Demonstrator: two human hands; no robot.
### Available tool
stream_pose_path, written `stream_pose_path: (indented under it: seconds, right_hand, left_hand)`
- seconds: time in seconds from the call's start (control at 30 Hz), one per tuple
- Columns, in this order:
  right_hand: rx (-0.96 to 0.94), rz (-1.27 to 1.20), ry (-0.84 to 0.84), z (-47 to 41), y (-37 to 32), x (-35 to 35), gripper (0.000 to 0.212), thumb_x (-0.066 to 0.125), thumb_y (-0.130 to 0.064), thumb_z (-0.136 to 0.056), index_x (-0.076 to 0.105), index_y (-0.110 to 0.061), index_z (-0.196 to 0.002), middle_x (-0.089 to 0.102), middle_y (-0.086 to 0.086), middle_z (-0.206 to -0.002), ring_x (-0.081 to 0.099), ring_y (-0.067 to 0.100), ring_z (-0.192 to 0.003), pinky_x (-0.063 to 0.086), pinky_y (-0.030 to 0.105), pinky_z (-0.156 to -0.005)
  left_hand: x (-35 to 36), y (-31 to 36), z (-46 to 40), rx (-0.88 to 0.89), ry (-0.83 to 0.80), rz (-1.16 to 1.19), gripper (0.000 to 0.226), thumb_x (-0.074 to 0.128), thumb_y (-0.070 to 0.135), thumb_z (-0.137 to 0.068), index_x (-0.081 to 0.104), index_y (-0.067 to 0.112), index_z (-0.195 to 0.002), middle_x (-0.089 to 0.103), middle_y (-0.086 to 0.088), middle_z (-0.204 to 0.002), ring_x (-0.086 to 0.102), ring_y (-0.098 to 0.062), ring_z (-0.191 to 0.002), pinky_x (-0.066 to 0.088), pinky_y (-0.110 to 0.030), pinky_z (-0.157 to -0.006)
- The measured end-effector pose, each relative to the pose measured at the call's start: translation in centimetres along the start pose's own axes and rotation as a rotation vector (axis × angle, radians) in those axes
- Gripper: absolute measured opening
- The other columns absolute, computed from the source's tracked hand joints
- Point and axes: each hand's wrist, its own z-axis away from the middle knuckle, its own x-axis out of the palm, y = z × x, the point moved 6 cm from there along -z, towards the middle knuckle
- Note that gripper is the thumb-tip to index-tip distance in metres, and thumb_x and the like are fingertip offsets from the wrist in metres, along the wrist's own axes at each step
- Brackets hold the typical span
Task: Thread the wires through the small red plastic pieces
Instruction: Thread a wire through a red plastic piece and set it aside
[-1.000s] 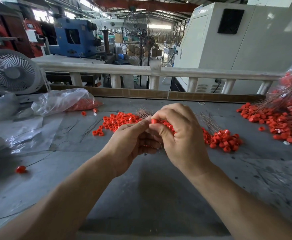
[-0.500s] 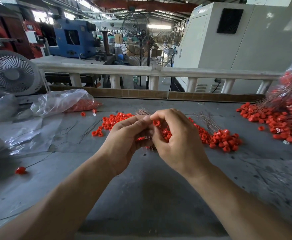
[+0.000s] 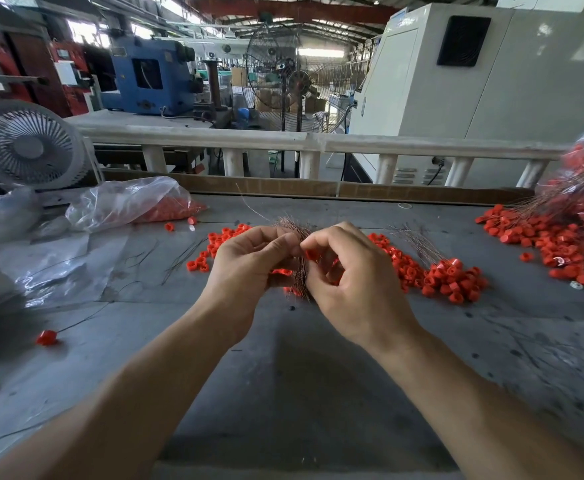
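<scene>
My left hand grips a bundle of thin brownish wires that stands upright between the two hands. My right hand pinches a small red plastic piece against the bundle, thumb and forefinger meeting the left thumb. One wire sticks up and to the left from the bundle. Behind the hands a loose pile of red plastic pieces spreads across the grey table, partly hidden by the hands.
A larger heap of red pieces with wires lies at the right by a plastic bag. A clear bag of red pieces and a white fan stand at the left. One threaded red piece lies near the left edge.
Both hands have drawn closer together and lower, and the right hand has brought the red piece down against the wire bundle. A single wire now sticks up to the left.
</scene>
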Motion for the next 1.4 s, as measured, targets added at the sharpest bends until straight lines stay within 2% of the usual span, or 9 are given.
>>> stream_pose_path:
  seconds: [0.1, 0.2, 0.6, 0.73, 0.83, 1.03, 1.17, 1.33, 1.4]
  right_hand:
    - [0.023, -0.057, -0.035, 0.0, 0.1, 0.2, 0.021, 0.072, -0.002, -0.084, 0.070, -0.016, -0.100, 0.060, -0.011, -0.092, 0.057, 0.001, -0.084, 0.041, 0.008, -0.077]
    - [0.018, -0.076, -0.074, -0.1, 0.0, 0.3, 0.019, 0.071, -0.003, -0.084, 0.071, -0.016, -0.098, 0.062, -0.009, -0.091, 0.059, 0.005, -0.085, 0.042, 0.010, -0.076]
    - [0.018, -0.047, -0.170, 0.2, 0.1, 0.8, 0.017, 0.069, -0.008, -0.085, 0.071, -0.019, -0.098, 0.059, -0.014, -0.090, 0.059, 0.006, -0.083, 0.047, 0.018, -0.074]
    - [0.027, 0.055, -0.106, 0.0, 0.9, 0.3, 0.015, 0.069, -0.010, -0.087, 0.071, -0.019, -0.099, 0.062, -0.011, -0.093, 0.059, 0.006, -0.085, 0.049, 0.021, -0.078]
    - [0.122, 0.204, -0.005, -0.5, 2.9, -1.1, 0.015, 0.070, -0.012, -0.088, 0.072, -0.020, -0.100, 0.065, -0.010, -0.095, 0.059, 0.010, -0.087, 0.050, 0.026, -0.080]
    - [0.360, 0.527, 0.108, -0.9, 7.8, -5.6, 0.016, 0.068, -0.010, -0.087, 0.073, -0.017, -0.100, 0.074, 0.005, -0.100, 0.064, 0.031, -0.098, 0.052, 0.039, -0.088]
    - [0.551, 0.746, 0.022, -0.4, 10.5, -7.7, 0.021, 0.067, -0.013, -0.086, 0.075, -0.023, -0.103, 0.075, 0.009, -0.106, 0.059, 0.039, -0.107, 0.046, 0.042, -0.089]
    - [0.704, 0.860, -0.113, 0.1, 12.2, -8.2, 0.027, 0.066, -0.012, -0.085, 0.076, -0.028, -0.103, 0.072, 0.007, -0.114, 0.052, 0.035, -0.118, 0.040, 0.041, -0.095]
    - [0.730, 0.913, -0.153, 0.2, 12.5, -8.2, 0.027, 0.066, -0.013, -0.084, 0.076, -0.027, -0.104, 0.071, 0.006, -0.115, 0.051, 0.033, -0.118, 0.040, 0.041, -0.095]
  left_hand:
    - [-0.4, -0.1, -0.2, -0.001, 0.040, 0.022, 0.016, 0.073, 0.017, -0.086, 0.071, 0.005, -0.096, 0.071, -0.013, -0.086, 0.068, -0.025, -0.079, 0.061, -0.038, -0.073]
    - [-0.8, -0.3, -0.4, -0.014, 0.080, 0.013, 0.003, 0.071, 0.011, -0.092, 0.072, 0.008, -0.092, 0.071, -0.014, -0.086, 0.069, -0.026, -0.079, 0.060, -0.037, -0.069]
    - [-1.7, 0.2, -0.1, -0.008, 0.215, -0.100, 0.010, 0.067, 0.013, -0.096, 0.071, 0.010, -0.087, 0.076, -0.013, -0.085, 0.070, -0.020, -0.070, 0.054, -0.035, -0.066]
    - [-1.7, -0.1, -0.4, -0.053, 0.203, -0.103, 0.015, 0.067, 0.020, -0.098, 0.072, 0.008, -0.091, 0.077, -0.007, -0.083, 0.068, -0.015, -0.067, 0.053, -0.032, -0.063]
    - [-2.2, -0.1, -0.6, -0.039, 0.232, -0.203, 0.014, 0.066, 0.016, -0.098, 0.074, 0.009, -0.089, 0.077, -0.006, -0.079, 0.067, -0.015, -0.064, 0.053, -0.025, -0.053]
    - [-2.8, 0.1, -0.8, 0.011, 0.233, -0.449, 0.014, 0.066, 0.011, -0.097, 0.074, 0.017, -0.088, 0.076, -0.002, -0.074, 0.066, -0.011, -0.059, 0.053, -0.023, -0.054]
    - [-3.2, 0.0, -0.8, -0.005, 0.258, -0.539, 0.014, 0.067, 0.012, -0.096, 0.075, 0.017, -0.085, 0.076, -0.001, -0.073, 0.064, -0.008, -0.058, 0.055, -0.027, -0.055]
    - [-3.8, 0.2, -0.9, 0.007, 0.281, -0.711, 0.015, 0.068, 0.016, -0.093, 0.074, 0.023, -0.081, 0.075, 0.000, -0.075, 0.065, -0.014, -0.065, 0.056, -0.037, -0.061]
    - [-4.1, 0.3, -1.0, 0.012, 0.301, -0.777, 0.013, 0.069, 0.019, -0.091, 0.074, 0.024, -0.080, 0.073, 0.005, -0.072, 0.065, -0.009, -0.064, 0.056, -0.034, -0.065]
